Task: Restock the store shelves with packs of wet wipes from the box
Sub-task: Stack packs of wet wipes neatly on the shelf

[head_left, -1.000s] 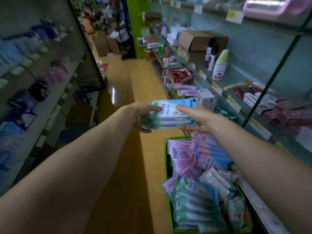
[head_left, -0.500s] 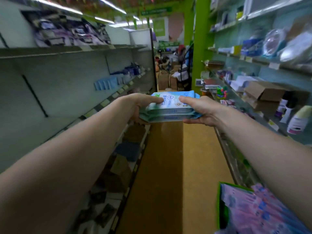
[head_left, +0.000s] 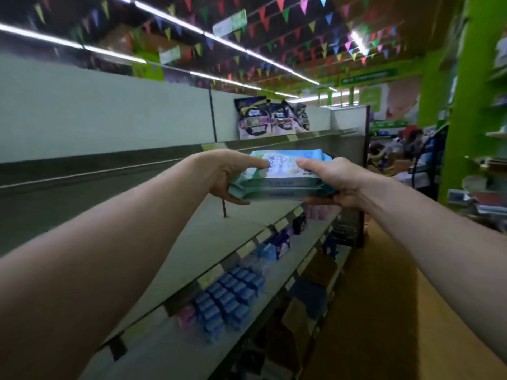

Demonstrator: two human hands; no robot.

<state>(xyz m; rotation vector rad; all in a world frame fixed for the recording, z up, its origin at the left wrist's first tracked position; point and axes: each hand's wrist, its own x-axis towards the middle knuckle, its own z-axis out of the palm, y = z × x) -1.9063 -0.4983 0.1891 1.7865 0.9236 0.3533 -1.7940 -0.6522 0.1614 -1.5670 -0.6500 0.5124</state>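
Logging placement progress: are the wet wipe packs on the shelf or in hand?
Held, not shelved. The left hand and right hand grip the stacked wet wipe packs at both ends, clear of the shelf.

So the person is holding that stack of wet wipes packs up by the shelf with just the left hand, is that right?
Not quite: both hands hold it. In the head view the left hand and the right hand each grip one end of the stack of wet wipes packs, raised in front of the shelf.
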